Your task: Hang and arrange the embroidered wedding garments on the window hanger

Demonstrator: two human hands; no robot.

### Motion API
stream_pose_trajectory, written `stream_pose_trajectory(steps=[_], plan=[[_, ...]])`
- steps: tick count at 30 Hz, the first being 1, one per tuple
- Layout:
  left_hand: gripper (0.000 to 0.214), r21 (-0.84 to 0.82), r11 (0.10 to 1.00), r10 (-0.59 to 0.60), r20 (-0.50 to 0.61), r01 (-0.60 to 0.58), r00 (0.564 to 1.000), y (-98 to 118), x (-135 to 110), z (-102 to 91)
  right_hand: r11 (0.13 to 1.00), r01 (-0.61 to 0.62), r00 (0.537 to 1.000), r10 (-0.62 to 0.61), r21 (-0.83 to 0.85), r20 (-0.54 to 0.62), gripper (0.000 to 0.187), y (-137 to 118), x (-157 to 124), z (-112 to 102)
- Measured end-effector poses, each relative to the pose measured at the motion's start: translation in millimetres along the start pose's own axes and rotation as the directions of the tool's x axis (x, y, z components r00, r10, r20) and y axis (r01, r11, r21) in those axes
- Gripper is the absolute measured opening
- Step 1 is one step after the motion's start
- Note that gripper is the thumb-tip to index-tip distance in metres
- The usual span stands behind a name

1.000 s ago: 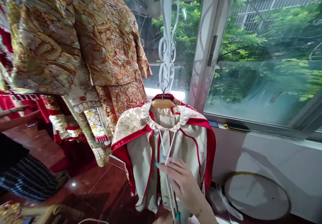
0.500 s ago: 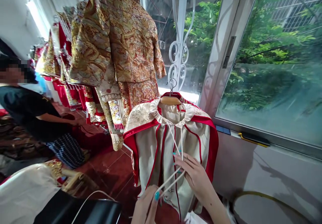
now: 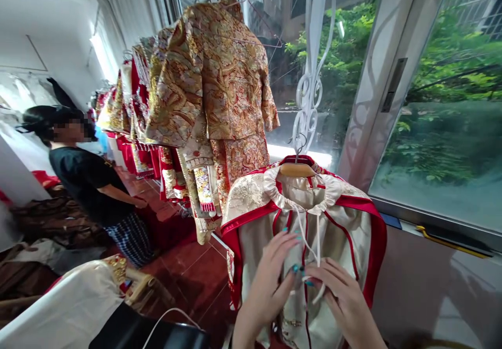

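Observation:
A cream cape with red trim (image 3: 345,228) hangs on a wooden hanger (image 3: 297,169) hooked to a white iron window grille (image 3: 309,92). Two white drawstrings (image 3: 314,234) run down from its gathered collar. My left hand (image 3: 270,281) and my right hand (image 3: 343,299) meet in front of the cape's chest. Both pinch the drawstrings, with the fingers of the two hands touching where the cords cross.
Gold and red embroidered garments (image 3: 212,87) hang on a rail to the left. A person in a black top (image 3: 90,181) stands further left on the red tiled floor (image 3: 196,276). A window sill (image 3: 439,228) runs on the right. White cloth (image 3: 70,307) lies at lower left.
My view has swung left and up. My left hand rose from the bottom edge to the cape's chest, and both hands now work the drawstrings closer to the collar.

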State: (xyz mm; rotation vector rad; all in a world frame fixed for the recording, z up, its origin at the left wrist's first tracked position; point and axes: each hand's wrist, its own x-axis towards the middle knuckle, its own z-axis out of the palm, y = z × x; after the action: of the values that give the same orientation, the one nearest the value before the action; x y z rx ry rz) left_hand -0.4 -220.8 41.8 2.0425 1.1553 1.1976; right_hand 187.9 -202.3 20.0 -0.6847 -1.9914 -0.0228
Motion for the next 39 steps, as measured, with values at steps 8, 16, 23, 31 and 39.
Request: stream_pose_trajectory(steps=[8, 16, 23, 31, 39], plan=[[0.034, -0.025, 1.0, 0.02, 0.201, -0.016, 0.979, 2, 27, 22.2, 0.997, -0.068, 0.983, 0.073, 0.033, -0.171, 0.031, -1, 2, -12], [0.035, -0.25, 0.939, -0.21, 0.122, 0.235, 0.97, -5, 2, 21.0, 0.994, -0.095, 0.984, 0.086, -0.05, -0.156, 0.016, 12, -6, -36], [0.034, -0.298, 0.906, -0.187, 0.354, 0.3, 0.916, -2, 23, 0.5, 0.976, -0.036, 0.987, 0.001, 0.214, 0.162, 0.027, 27, 15, -43], [0.028, -0.251, 0.896, 0.033, 0.86, 0.367, 0.509, -13, 63, 10.0, 0.976, 0.052, 0.996, -0.066, 0.213, 0.058, 0.031, 22, 21, -48], [0.033, -0.701, 0.707, -0.166, -0.046, 0.087, 0.985, 9, 56, 11.0, 0.986, -0.065, 0.986, 0.088, 0.154, -0.143, 0.043, 37, -16, -42]])
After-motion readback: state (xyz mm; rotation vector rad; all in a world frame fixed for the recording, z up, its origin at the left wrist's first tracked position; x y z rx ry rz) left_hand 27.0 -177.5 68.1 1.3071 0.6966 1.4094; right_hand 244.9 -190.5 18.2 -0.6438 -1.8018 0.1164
